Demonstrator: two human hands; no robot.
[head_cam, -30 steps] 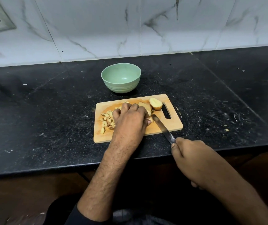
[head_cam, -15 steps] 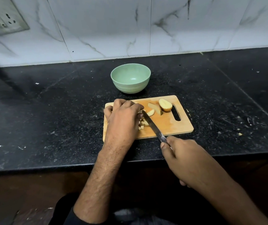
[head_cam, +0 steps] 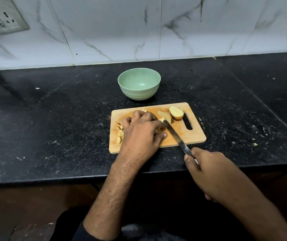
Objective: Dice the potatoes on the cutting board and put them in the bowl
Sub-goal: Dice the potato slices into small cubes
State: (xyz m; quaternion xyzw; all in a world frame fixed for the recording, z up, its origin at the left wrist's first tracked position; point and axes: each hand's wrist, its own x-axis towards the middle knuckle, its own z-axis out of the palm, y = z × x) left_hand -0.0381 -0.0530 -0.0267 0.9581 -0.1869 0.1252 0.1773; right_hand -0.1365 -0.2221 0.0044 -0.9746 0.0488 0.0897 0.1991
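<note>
The left hand (head_cam: 142, 129) is curling over a potato piece on the cutting board (head_cam: 188, 134) to steady it for the knife (head_cam: 175, 134) the right hand (head_cam: 207, 169) is gripping, while the bowl (head_cam: 139, 83) is waiting just behind on the table (head_cam: 52, 119), likely for easy scooping.

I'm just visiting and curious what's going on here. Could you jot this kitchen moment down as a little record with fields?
Surface: black speckled stone counter
Board: rectangular wooden cutting board, handle slot at right
Left hand: fingers curled over potato being cut
Right hand: grips steel knife, blade on board
Diced pieces: piled at board's left
Uncut: potato half, cut face up, plus a wedge
Bowl: pale green round bowl, empty, behind board
</note>
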